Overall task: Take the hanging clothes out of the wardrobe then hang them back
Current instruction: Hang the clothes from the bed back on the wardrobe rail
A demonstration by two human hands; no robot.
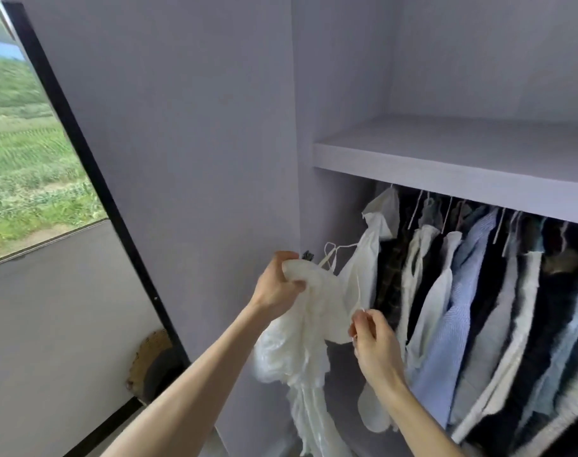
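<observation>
A white, thin-strapped garment (314,311) hangs bunched in front of the wardrobe's left end. My left hand (277,285) grips its gathered top, next to a pale hanger (327,258). My right hand (373,341) pinches one thin strap of the same garment lower down. Behind it, a white shirt (366,258) hangs at the left end of the rail. A row of hanging clothes (478,291), white, blue and dark, fills the rail to the right under the shelf.
A lilac shelf (445,159) runs above the rail. The open wardrobe door (182,143) stands to the left, with a black-framed window (33,143) beyond it. A woven hat (149,354) lies low by the door's edge.
</observation>
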